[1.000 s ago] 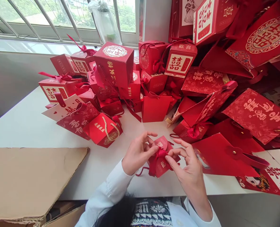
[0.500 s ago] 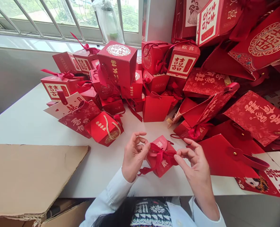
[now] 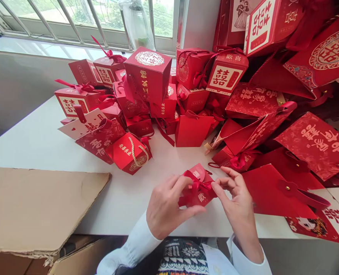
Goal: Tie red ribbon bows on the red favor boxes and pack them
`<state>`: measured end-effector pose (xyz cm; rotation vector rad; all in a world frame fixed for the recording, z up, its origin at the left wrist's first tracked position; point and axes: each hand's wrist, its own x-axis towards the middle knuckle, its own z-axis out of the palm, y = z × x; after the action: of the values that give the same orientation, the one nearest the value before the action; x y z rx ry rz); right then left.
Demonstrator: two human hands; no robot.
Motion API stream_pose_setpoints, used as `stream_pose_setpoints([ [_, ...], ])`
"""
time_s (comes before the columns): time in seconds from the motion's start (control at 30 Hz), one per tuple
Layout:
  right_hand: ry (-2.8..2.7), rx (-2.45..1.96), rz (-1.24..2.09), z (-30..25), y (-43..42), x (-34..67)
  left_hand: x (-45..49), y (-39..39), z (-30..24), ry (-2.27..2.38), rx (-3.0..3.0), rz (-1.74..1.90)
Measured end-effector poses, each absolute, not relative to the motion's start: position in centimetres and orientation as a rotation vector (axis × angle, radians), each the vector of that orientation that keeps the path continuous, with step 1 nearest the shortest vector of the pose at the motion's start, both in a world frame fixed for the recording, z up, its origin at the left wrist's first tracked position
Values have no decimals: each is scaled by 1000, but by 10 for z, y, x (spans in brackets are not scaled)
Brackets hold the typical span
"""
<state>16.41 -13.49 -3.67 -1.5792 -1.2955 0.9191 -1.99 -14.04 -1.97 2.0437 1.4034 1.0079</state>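
Observation:
A small red gift box (image 3: 200, 198) with pale gold characters stands on the white table in front of me. A dark red ribbon (image 3: 199, 186) is tied in a bow across its top. My right hand (image 3: 237, 200) pinches the right loop of this bow between thumb and fingertips. On the left side of the box, my left hand (image 3: 166, 206) is spread, its thumb stretched out in front of the box and well apart from the fingers. Those fingers curve over by the left part of the bow, and whether they touch the ribbon is hidden.
Several red gift boxes (image 3: 149, 72) are piled behind. Red gift bags (image 3: 315, 145) crowd the right side, with a flat bag (image 3: 278, 191) beside my right hand. An open cardboard carton (image 3: 43, 206) stands at the front left. Window bars (image 3: 68, 23) run along the back.
My left hand has let go of the bow's left loop, turned over and opened, with its thumb moving toward the front of the box. My right hand keeps its pinch on the ribbon.

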Motion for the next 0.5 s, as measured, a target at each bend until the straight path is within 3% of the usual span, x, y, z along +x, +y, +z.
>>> stream_pose_setpoints([
  [0.17,-1398,-1620,880,-31,-134,160,-23,-142,-18,1464,1815,897],
  [0.5,-1299,-1611,784,-31,-132,153,-31,-145,-34,1015,740,681],
])
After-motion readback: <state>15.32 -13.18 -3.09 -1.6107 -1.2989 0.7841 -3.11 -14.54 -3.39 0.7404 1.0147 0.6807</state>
